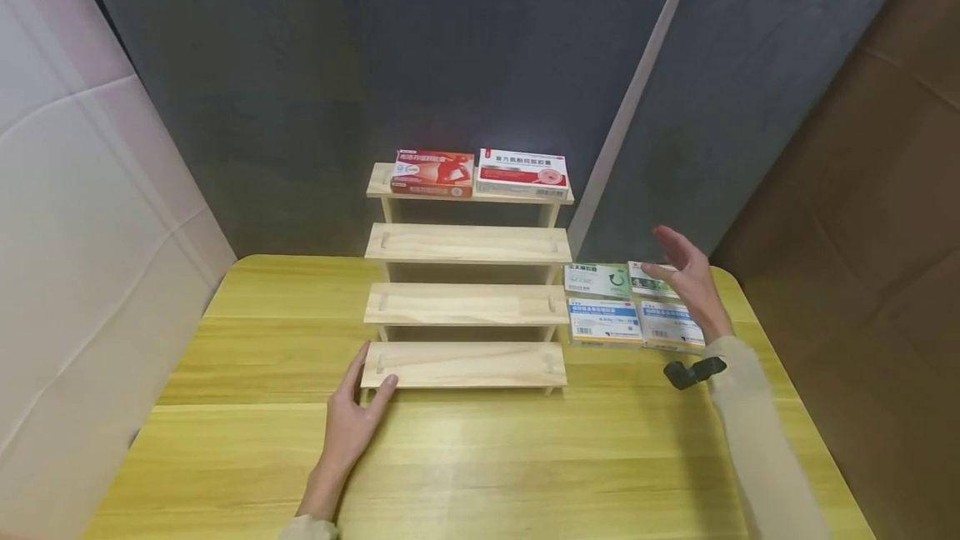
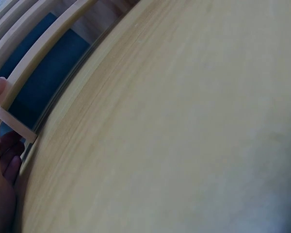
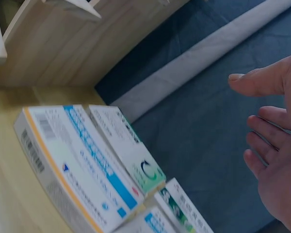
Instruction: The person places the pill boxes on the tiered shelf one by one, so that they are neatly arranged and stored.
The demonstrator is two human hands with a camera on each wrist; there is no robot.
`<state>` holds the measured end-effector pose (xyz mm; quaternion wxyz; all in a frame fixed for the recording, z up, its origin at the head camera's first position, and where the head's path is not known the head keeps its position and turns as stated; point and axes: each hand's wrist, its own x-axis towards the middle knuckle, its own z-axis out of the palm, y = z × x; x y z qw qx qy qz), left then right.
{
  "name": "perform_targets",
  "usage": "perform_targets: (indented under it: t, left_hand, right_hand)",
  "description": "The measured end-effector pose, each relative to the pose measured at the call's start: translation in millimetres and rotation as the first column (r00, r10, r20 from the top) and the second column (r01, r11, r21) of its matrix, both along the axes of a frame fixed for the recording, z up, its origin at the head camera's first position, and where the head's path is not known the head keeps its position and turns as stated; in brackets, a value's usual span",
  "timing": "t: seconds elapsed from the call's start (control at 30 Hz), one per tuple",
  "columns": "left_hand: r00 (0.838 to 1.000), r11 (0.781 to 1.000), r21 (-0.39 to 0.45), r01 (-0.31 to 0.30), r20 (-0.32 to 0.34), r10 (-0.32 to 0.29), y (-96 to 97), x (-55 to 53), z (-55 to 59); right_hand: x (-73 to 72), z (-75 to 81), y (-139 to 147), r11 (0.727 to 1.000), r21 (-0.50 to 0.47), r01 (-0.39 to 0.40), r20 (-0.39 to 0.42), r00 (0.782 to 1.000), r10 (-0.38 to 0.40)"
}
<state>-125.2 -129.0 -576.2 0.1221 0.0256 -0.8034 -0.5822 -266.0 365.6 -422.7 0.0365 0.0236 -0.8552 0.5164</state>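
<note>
Your left hand grips bottom step of wooden shelf at left end, likely to keep it steady. Your right hand holds nothing, fingers loose, near four boxes. They lie flat on counter beside shelf, perhaps for easy reach. Two more boxes on top step.

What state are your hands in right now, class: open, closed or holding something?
Left hand: holding the bottom step at its left end.
Right hand: open, holding nothing.

yellow table | dark backdrop | pale strip | white sheet | brown sheet
</note>
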Motion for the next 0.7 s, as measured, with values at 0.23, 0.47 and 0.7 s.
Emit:
perform_targets:
  t: [0.23,0.47,0.7]
  left_hand:
    - [1.000,1.000,-0.016,-0.004,0.001,0.004,-0.6,-0.2,-0.3]
    - [1.000,1.000,-0.014,-0.004,0.004,0.004,0.0,-0.2,-1.0]
    - [1.000,1.000,-0.012,-0.009,-0.001,0.009,0.8,0.0,-0.6]
  right_hand:
    - [3.7,-9.1,21.4,1.000,0.011,0.001,0.004,1.000,-0.001]
    - [8.4,-18.1,42.7,0.999,0.042,0.022,0.009,1.000,-0.022]
    - [17.9,-26.6,56.9,0.995,0.086,0.047,0.066,0.996,-0.053]
